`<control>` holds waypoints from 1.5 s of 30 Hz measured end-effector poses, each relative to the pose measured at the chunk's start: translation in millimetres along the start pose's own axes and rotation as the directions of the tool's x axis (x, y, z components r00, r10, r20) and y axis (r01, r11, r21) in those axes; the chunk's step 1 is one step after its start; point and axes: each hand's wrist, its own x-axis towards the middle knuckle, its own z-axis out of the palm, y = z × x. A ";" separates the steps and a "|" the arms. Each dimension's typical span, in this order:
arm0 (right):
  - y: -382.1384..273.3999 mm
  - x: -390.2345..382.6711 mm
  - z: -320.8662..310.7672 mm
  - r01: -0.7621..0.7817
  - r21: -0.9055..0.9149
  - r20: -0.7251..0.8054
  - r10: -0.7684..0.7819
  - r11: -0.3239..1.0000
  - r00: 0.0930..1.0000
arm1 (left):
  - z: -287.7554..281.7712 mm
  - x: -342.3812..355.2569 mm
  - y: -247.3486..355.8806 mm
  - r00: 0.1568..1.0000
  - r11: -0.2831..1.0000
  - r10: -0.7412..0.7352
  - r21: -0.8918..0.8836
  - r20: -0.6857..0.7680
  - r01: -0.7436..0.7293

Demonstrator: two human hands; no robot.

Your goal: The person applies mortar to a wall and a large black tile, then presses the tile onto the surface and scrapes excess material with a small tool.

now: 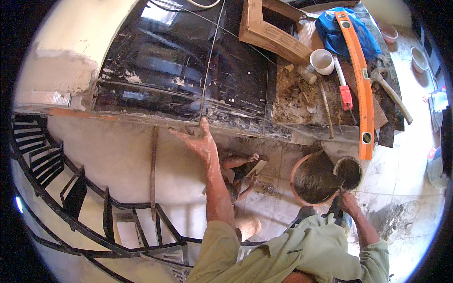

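My left hand is stretched out with fingers and thumb spread. One fingertip touches the front edge of the black tiled counter, at the joint between two tiles. Low on the right, my right hand is closed at the near rim of a small round container of grey mortar. What its fingers grip is too small and shadowed to make out. Beside that container, a wide round tub holds more grey mortar. Grey smears mark the counter's front edge.
On the counter's right lie an orange spirit level, a hammer, a red-and-white tool, a white cup, a blue bag and a cardboard frame. Below, another person's hand shows. A black railing curves left.
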 end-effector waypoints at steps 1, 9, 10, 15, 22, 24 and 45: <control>4.0 0.0 0.0 -0.122 0.101 0.096 0.112 0.987 0.989 | 1.0 2.8 -2.5 1.000 1.000 0.001 0.005 0.003 -0.001; -22.5 9.2 -39.5 -0.008 0.165 0.044 0.001 0.986 0.999 | 3.6 10.8 -10.9 0.995 0.984 0.073 0.168 -0.066 -0.061; -30.6 11.8 -46.5 0.071 0.180 0.072 -0.085 0.981 0.994 | 1.9 10.4 -10.5 0.996 0.983 0.063 0.178 -0.064 -0.051; -31.6 21.6 -21.4 -0.138 0.394 0.179 0.072 0.908 0.981 | -4.4 9.6 2.9 0.999 0.948 0.042 0.315 -0.019 -0.034; 22.1 40.3 78.7 0.192 -0.060 0.088 -0.186 0.980 0.979 | -15.0 -2.6 -4.0 0.999 1.000 -0.030 0.003 0.017 0.030; 11.5 42.7 72.7 0.219 -0.135 0.189 -0.192 0.966 0.963 | -17.0 -7.7 -10.9 0.998 0.993 -0.064 0.100 0.007 0.063; -8.5 64.1 122.1 0.438 -0.631 -0.080 -0.615 0.641 0.785 | -9.0 5.8 -7.4 0.972 0.941 -0.233 -0.249 0.014 0.229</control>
